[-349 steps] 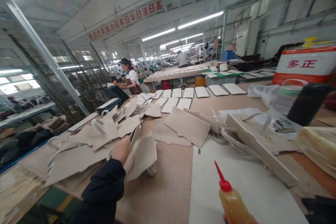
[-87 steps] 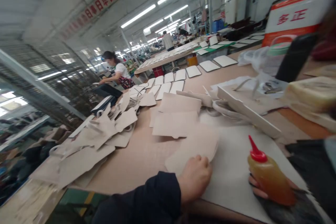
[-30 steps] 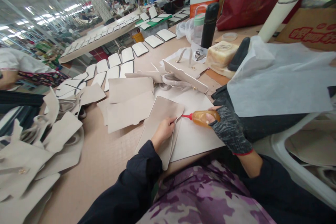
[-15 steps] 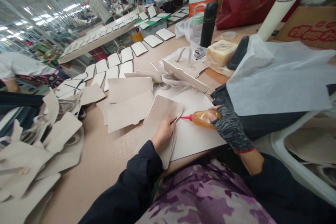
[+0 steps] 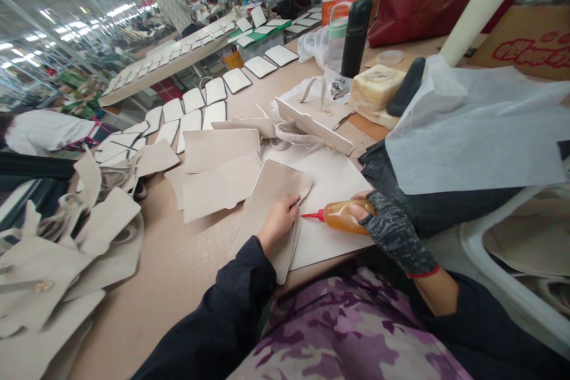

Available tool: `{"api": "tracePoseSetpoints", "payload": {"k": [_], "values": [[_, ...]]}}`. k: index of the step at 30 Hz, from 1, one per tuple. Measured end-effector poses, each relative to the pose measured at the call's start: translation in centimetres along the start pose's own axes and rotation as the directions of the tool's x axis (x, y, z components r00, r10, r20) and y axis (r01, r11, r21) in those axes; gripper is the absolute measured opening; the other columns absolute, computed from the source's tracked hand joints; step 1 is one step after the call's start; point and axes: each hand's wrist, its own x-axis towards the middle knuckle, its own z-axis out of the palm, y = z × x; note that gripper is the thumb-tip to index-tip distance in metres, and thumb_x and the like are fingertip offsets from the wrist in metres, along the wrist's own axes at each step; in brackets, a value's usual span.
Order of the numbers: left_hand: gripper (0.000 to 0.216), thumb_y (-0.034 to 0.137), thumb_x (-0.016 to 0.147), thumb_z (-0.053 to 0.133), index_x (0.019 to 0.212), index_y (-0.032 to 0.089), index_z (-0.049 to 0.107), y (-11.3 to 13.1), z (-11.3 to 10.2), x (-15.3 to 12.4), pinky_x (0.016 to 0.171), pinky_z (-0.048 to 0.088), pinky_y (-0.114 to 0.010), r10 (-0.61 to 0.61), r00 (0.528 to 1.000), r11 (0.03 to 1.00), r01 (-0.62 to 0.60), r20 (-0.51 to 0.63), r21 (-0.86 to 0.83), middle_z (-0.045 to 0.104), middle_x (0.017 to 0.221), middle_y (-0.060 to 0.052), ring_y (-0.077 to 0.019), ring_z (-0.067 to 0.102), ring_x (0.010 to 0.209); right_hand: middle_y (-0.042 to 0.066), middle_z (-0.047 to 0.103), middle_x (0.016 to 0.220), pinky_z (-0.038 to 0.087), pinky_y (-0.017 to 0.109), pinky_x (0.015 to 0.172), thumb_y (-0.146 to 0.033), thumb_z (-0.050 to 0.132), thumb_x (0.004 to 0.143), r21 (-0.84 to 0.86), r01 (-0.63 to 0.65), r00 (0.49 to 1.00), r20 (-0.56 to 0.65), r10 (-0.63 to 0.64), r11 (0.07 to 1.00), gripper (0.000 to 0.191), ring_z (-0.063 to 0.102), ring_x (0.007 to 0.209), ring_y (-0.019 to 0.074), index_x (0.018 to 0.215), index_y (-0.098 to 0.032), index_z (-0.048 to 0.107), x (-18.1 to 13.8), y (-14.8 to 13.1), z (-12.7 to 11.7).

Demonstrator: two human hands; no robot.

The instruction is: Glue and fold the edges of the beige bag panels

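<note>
Your beige panel [image 5: 282, 181] lies directly in front of you near the table's close edge, partly over a pale board [image 5: 332, 175]; take it as the clock's centre, with 12 pointing away from you. Your left hand [image 5: 281, 222] lies across it, thumb and fingers pinching its 3 o'clock edge, where two layers show. Just off that edge, at 3 o'clock, is the red nozzle of your squeeze bottle [image 5: 345, 217], which lies sideways and holds amber liquid; you cannot tell whether the tip touches the panel. Your right hand [image 5: 387, 228], in a grey fingerless glove, has its fingers wrapped round the bottle's body. Overlapping flat pieces [image 5: 222, 181] sit at 10 o'clock, and handled pieces [image 5: 312, 122] between 12 and 1. Farther off at 1 o'clock are a yellowish block [image 5: 376, 92] and, beyond it, a black flask [image 5: 356, 38]. A white sheet [image 5: 472, 130] spreads between 2 and 3, a heap of strapped pieces [image 5: 107, 219] fills 9, dark-edged white pads [image 5: 216, 92] line 11, and a co-worker [image 5: 48, 129] bends over near 10.
</note>
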Motion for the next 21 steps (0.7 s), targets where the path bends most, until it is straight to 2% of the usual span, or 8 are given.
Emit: {"api": "tracePoseSetpoints", "payload": {"k": [7, 14, 18, 21], "values": [[0.039, 0.017, 0.086, 0.045, 0.122, 0.013, 0.059, -0.3, 0.3, -0.1, 0.097, 0.043, -0.030, 0.024, 1.000, 1.000, -0.024, -0.012, -0.001, 0.065, 0.116, -0.010, -0.0203, 0.059, 0.104, 0.010, 0.065, 0.086, 0.051, 0.043, 0.080, -0.053, 0.047, 0.084, 0.085, -0.003, 0.999, 0.046, -0.001, 0.996, 0.033, 0.062, 0.085, 0.0275, 0.088, -0.021, 0.056, -1.5, 0.5, 0.5], [0.040, 0.017, 0.086, 0.044, 0.123, 0.013, 0.058, 0.0, 0.3, -0.3, 0.095, 0.045, -0.030, 0.005, 1.000, 1.000, -0.005, -0.024, 0.005, 0.065, 0.114, -0.010, -0.0200, 0.060, 0.102, 0.010, 0.065, 0.091, 0.050, 0.044, 0.085, -0.051, 0.051, 0.083, 0.190, -0.108, 0.988, 0.126, 0.085, 0.976, 0.033, 0.062, 0.089, 0.0276, 0.094, -0.020, 0.056, -3.4, 0.2, 0.8], [0.040, 0.017, 0.086, 0.044, 0.123, 0.012, 0.058, 0.1, 0.3, -0.5, 0.094, 0.045, -0.031, 0.011, 0.999, 1.000, -0.011, -0.035, 0.003, 0.065, 0.112, -0.011, -0.0206, 0.060, 0.100, 0.010, 0.064, 0.094, 0.052, 0.043, 0.081, -0.053, 0.051, 0.083, 0.225, -0.183, 0.971, 0.195, 0.140, 0.957, 0.035, 0.063, 0.088, 0.0271, 0.097, -0.021, 0.055, -4.3, 0.4, 1.0], [0.040, 0.017, 0.086, 0.045, 0.123, 0.012, 0.058, 0.1, 0.3, -0.5, 0.093, 0.046, -0.032, 0.017, 0.999, 1.000, -0.017, -0.044, -0.005, 0.065, 0.112, -0.011, -0.0211, 0.060, 0.100, 0.009, 0.065, 0.093, 0.052, 0.043, 0.082, -0.052, 0.051, 0.084, 0.228, -0.187, 0.965, 0.226, 0.135, 0.955, 0.033, 0.063, 0.088, 0.0272, 0.095, -0.022, 0.056, -4.7, 0.3, 0.9]]}}
